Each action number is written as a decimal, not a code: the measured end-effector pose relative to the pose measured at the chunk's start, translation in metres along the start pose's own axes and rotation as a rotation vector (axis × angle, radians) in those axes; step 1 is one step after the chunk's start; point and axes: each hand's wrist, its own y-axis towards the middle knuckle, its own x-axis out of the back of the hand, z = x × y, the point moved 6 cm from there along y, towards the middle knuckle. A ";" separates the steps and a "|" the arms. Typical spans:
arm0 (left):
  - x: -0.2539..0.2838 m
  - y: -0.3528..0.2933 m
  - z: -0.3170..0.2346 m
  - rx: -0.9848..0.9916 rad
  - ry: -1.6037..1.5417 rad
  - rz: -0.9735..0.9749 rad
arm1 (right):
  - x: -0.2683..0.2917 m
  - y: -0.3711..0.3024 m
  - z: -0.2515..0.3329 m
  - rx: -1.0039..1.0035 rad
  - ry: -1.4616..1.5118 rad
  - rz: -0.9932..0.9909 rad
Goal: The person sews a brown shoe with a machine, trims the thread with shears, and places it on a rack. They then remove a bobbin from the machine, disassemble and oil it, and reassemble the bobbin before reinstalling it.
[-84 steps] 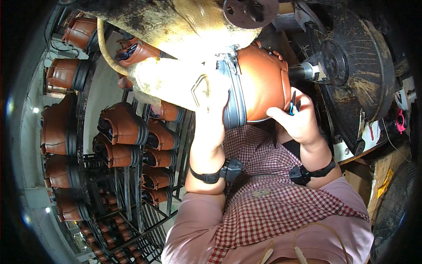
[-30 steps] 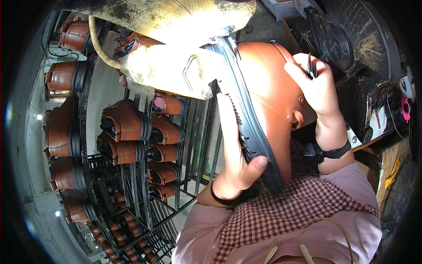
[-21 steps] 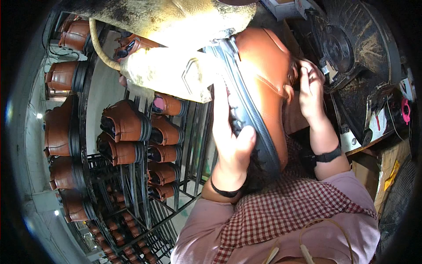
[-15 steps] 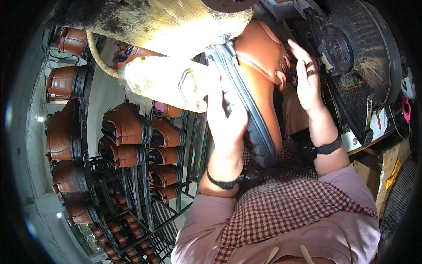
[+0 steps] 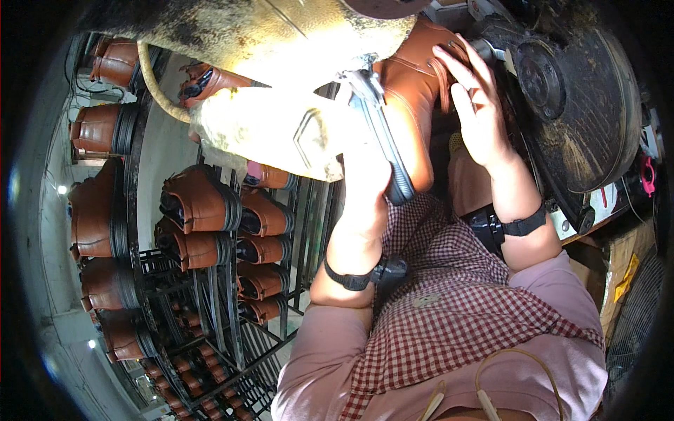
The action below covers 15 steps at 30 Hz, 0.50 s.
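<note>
Against left grip (image 5: 366, 175), brown boot (image 5: 406, 109)

A black metal rack (image 5: 235, 309) stands near a pale wall (image 5: 45, 217).

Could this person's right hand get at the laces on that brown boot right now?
Probably yes: the right hand is close beside the brown laces of the boot, fingers extended, and I see nothing between them. Whether they touch, I cannot tell.
</note>
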 end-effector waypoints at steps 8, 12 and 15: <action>0.026 0.026 0.021 0.000 0.188 -0.194 | -0.007 0.006 -0.014 0.025 -0.234 0.012; 0.025 0.032 0.027 0.088 0.050 -0.364 | -0.010 0.007 -0.019 0.086 -0.274 0.044; 0.024 0.041 0.028 0.102 -0.015 -0.397 | -0.007 0.007 -0.012 0.043 -0.276 0.063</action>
